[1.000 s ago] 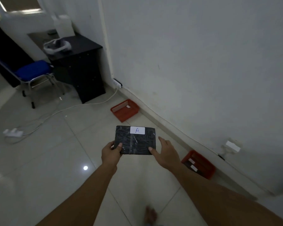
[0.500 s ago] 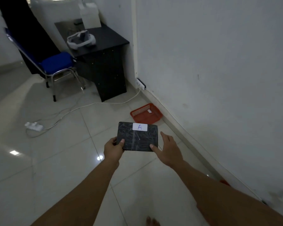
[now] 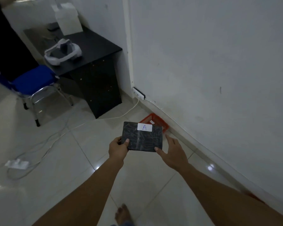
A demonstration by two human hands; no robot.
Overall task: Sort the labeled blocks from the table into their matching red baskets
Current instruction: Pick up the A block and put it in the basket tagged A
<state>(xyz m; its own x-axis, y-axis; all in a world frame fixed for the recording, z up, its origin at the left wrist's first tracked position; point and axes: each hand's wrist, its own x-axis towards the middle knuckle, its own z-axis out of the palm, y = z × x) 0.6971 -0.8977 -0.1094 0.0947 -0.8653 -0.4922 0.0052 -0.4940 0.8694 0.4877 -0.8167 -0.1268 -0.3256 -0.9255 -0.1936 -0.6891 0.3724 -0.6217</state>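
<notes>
A flat black block (image 3: 143, 139) with a white label marked "A" is held out in front of me, above the floor. My left hand (image 3: 118, 147) grips its left edge, thumb on top. My right hand (image 3: 171, 152) touches its lower right corner with the thumb, fingers spread under and beside it. Just beyond the block, against the wall's base, a red basket (image 3: 158, 120) sits on the floor; the block hides its near part. A small white tag lies inside it.
A black desk (image 3: 95, 69) with a white headset (image 3: 62, 53) stands ahead left, next to a blue chair (image 3: 34, 80). White cables and a power strip (image 3: 16, 163) lie on the tiled floor at left. The wall runs along the right. My bare foot (image 3: 122, 214) shows below.
I have walked forward: the red basket and desk are closer and the block now overlaps the basket. The second red basket at right has dropped out of view. Both hands keep hold.
</notes>
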